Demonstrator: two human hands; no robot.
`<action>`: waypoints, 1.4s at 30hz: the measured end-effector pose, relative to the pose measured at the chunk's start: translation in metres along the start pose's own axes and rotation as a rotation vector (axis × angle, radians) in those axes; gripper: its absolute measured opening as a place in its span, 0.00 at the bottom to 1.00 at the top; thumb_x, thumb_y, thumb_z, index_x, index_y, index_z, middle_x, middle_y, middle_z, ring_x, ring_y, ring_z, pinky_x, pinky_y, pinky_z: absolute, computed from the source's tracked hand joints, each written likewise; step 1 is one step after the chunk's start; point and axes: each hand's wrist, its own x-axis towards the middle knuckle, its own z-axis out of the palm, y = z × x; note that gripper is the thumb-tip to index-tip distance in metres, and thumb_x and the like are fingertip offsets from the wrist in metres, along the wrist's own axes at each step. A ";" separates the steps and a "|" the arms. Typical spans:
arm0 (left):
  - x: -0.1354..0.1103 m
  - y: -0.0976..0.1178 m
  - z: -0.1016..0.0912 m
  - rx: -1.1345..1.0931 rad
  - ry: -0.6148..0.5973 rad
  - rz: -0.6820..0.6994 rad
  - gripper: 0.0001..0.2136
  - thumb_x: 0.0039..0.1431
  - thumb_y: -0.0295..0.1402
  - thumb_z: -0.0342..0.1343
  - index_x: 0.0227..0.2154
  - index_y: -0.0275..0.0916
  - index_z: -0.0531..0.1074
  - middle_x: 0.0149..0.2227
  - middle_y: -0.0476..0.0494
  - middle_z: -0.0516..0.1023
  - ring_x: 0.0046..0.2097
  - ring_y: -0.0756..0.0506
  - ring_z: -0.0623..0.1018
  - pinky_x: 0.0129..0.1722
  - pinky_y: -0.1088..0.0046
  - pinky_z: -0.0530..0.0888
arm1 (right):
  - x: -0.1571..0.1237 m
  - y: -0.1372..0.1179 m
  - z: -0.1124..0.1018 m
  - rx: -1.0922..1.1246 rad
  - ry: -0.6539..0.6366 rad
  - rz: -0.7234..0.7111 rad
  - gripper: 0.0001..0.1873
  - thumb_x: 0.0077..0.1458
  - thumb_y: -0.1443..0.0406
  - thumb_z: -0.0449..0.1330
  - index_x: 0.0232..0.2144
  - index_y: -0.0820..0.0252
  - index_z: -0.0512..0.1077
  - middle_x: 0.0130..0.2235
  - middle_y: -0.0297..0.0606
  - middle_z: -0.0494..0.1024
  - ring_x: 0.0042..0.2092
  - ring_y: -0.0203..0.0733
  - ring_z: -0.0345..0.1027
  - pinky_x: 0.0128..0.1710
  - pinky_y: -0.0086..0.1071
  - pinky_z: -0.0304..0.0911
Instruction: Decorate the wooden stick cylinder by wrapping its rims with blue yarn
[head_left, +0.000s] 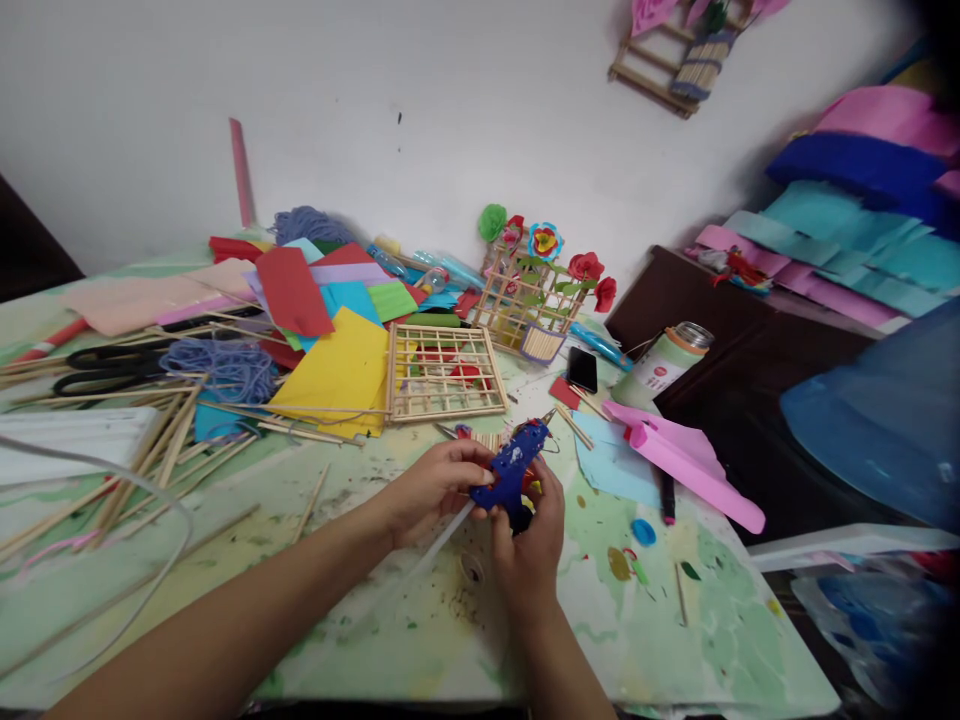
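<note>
A blue hot glue gun (pixel 516 462), spotted with dried glue, is held above the table with its nozzle pointing away and to the right. My right hand (pixel 534 540) is closed around its handle. Pinched against the gun's rear and side are the fingers of my left hand (pixel 435 488); whether they also grip a small piece there is hidden. From the gun's back end a pale translucent glue stick (pixel 446 530) slants down to the left. Just beyond the gun, a lattice frame of thin sticks (pixel 448 375) lies on the table.
Coloured paper sheets (pixel 341 365), loose wooden sticks (pixel 169 450), black scissors (pixel 112 365) and blue yarn (pixel 221 368) crowd the left. Behind stands a stick basket with paper flowers (pixel 544 285). A phone (pixel 582 369), a green flask (pixel 664 362) and pink paper (pixel 694 460) lie to the right.
</note>
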 end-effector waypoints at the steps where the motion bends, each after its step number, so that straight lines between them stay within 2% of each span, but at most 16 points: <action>1: 0.000 0.000 0.000 -0.012 0.001 0.003 0.08 0.44 0.24 0.56 0.31 0.32 0.70 0.28 0.45 0.74 0.25 0.51 0.73 0.22 0.79 0.70 | 0.000 0.001 0.000 -0.009 -0.020 0.000 0.29 0.49 0.69 0.54 0.55 0.61 0.54 0.52 0.49 0.62 0.53 0.48 0.58 0.46 0.45 0.63; 5: 0.003 0.000 -0.003 -0.013 0.007 0.018 0.07 0.43 0.23 0.56 0.29 0.31 0.70 0.26 0.45 0.74 0.24 0.51 0.73 0.21 0.80 0.69 | -0.001 0.003 0.000 -0.053 -0.044 -0.045 0.27 0.51 0.69 0.53 0.54 0.60 0.55 0.49 0.47 0.65 0.50 0.47 0.60 0.46 0.45 0.63; 11: 0.004 -0.001 -0.004 0.006 0.010 0.011 0.07 0.43 0.24 0.57 0.29 0.32 0.70 0.26 0.46 0.73 0.23 0.51 0.73 0.19 0.80 0.69 | 0.000 0.005 -0.001 -0.074 0.002 -0.126 0.27 0.51 0.70 0.53 0.54 0.61 0.56 0.49 0.47 0.66 0.51 0.46 0.61 0.46 0.42 0.63; 17: -0.001 0.000 0.000 0.020 0.027 -0.047 0.10 0.48 0.31 0.58 0.35 0.35 0.70 0.31 0.45 0.75 0.29 0.50 0.75 0.29 0.75 0.73 | 0.001 0.007 -0.003 -0.077 0.043 -0.070 0.24 0.50 0.69 0.54 0.52 0.60 0.59 0.47 0.46 0.68 0.49 0.46 0.62 0.45 0.43 0.63; 20: -0.004 0.003 0.000 0.077 0.018 -0.011 0.13 0.49 0.35 0.58 0.38 0.38 0.69 0.35 0.45 0.74 0.32 0.49 0.75 0.31 0.73 0.73 | 0.001 0.008 -0.005 -0.082 0.059 -0.010 0.23 0.50 0.67 0.54 0.51 0.61 0.60 0.47 0.47 0.68 0.48 0.47 0.62 0.45 0.44 0.62; 22: -0.004 0.005 -0.001 0.203 0.022 0.017 0.13 0.47 0.34 0.60 0.36 0.38 0.70 0.33 0.46 0.74 0.31 0.50 0.75 0.29 0.75 0.70 | 0.003 0.008 -0.007 -0.084 0.058 0.046 0.22 0.50 0.67 0.54 0.49 0.62 0.61 0.46 0.47 0.68 0.47 0.47 0.63 0.44 0.44 0.62; 24: -0.004 0.007 -0.002 0.360 0.013 0.023 0.10 0.45 0.34 0.60 0.32 0.36 0.70 0.26 0.48 0.74 0.27 0.51 0.73 0.24 0.78 0.66 | 0.004 0.008 -0.009 -0.090 0.062 0.090 0.21 0.50 0.66 0.54 0.48 0.63 0.62 0.46 0.47 0.68 0.47 0.48 0.63 0.44 0.45 0.62; 27: -0.004 0.010 -0.004 0.499 -0.021 0.041 0.08 0.46 0.34 0.59 0.28 0.35 0.70 0.20 0.49 0.73 0.23 0.51 0.72 0.23 0.78 0.64 | 0.005 0.008 -0.010 -0.094 0.081 0.099 0.22 0.50 0.66 0.55 0.49 0.63 0.61 0.46 0.48 0.68 0.47 0.48 0.62 0.45 0.46 0.61; 30: -0.004 0.011 -0.006 0.533 -0.075 0.050 0.08 0.44 0.33 0.60 0.28 0.36 0.71 0.21 0.49 0.73 0.24 0.50 0.73 0.25 0.76 0.66 | 0.005 0.009 -0.010 -0.084 0.100 0.089 0.22 0.51 0.66 0.55 0.49 0.62 0.61 0.46 0.47 0.68 0.48 0.47 0.62 0.46 0.46 0.60; 33: -0.004 0.009 -0.007 0.574 -0.097 0.038 0.07 0.46 0.34 0.59 0.23 0.37 0.70 0.19 0.50 0.72 0.21 0.50 0.71 0.23 0.77 0.66 | 0.005 0.011 -0.010 -0.088 0.142 0.094 0.22 0.51 0.66 0.55 0.50 0.61 0.60 0.46 0.46 0.68 0.48 0.46 0.62 0.46 0.44 0.61; 36: -0.004 0.005 -0.006 0.563 -0.082 0.043 0.09 0.47 0.36 0.58 0.19 0.36 0.69 0.17 0.50 0.71 0.20 0.51 0.70 0.22 0.77 0.66 | 0.005 0.013 -0.011 -0.088 0.154 0.061 0.22 0.51 0.67 0.55 0.50 0.61 0.60 0.46 0.46 0.67 0.48 0.46 0.62 0.45 0.43 0.62; 42: -0.004 0.000 0.002 0.525 -0.024 0.087 0.09 0.48 0.36 0.57 0.20 0.36 0.69 0.18 0.50 0.71 0.20 0.51 0.70 0.23 0.76 0.67 | 0.008 0.010 -0.012 -0.115 0.183 0.019 0.23 0.52 0.67 0.54 0.51 0.61 0.60 0.46 0.47 0.67 0.49 0.47 0.61 0.45 0.44 0.62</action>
